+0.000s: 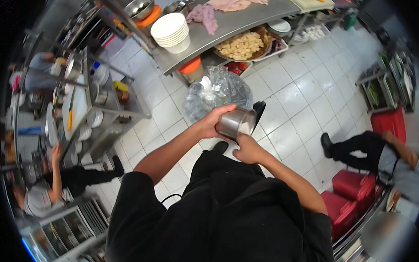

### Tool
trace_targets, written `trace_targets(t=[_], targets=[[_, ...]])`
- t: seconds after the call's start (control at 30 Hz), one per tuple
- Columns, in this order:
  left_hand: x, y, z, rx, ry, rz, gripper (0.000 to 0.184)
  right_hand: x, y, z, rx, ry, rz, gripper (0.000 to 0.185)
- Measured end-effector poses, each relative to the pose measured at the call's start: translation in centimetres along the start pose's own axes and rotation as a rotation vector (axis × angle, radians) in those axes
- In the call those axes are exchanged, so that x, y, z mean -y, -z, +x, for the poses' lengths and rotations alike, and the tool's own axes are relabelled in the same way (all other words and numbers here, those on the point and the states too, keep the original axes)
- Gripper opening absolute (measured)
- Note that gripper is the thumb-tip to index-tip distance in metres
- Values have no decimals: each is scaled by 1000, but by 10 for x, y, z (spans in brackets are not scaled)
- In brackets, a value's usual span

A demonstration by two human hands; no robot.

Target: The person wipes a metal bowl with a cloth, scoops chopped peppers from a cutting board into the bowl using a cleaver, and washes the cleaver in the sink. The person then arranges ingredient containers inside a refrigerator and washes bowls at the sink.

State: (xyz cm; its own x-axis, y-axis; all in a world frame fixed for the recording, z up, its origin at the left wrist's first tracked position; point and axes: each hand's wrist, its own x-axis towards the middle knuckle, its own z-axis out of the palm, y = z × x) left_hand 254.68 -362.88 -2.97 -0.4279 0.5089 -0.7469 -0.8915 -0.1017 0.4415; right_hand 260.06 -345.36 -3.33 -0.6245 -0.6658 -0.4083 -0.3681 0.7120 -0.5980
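My left hand (214, 122) is wrapped round the side of a metal container (229, 123), which is tilted on its side. At the container's mouth is my right hand (248, 147), its fingers bent and partly inside; something whitish shows at the opening, and what these fingers hold is hidden. Below and beyond the container stands a bin lined with a clear plastic bag (231, 86), with white scraps in it. A black object (260, 111) sticks out beside the container.
A steel table (242, 20) ahead carries stacked white tubs (171, 31) and pink cloths (230, 2). Under it are a large bowl of pale food (243, 46) and an orange-lidded bucket (191, 67). One person (38, 197) is at left, another (395, 161) at right near red containers (354, 186).
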Motion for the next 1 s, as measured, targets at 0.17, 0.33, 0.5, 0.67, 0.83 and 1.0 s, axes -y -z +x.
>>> trace_targets(t=[0.17,0.33,0.5,0.67,0.83,1.0], targets=[[45,14,5,-215,-281,-345,58,-21,28,8,-29,-80,1291,35],[72,1,10,-220,-477,-367,53,-12,62,32,345,-130,2161,44],[63,13,36,-151,-451,-497,52,-26,5,41,46,284,1005,58],[51,18,34,-263,-380,-539,56,-94,5,40,-87,570,91,32],[46,34,7,-492,-547,-779,59,-139,62,66,-230,274,274,21],[38,-11,23,-540,-781,-917,66,-177,12,177,-165,-57,748,33]])
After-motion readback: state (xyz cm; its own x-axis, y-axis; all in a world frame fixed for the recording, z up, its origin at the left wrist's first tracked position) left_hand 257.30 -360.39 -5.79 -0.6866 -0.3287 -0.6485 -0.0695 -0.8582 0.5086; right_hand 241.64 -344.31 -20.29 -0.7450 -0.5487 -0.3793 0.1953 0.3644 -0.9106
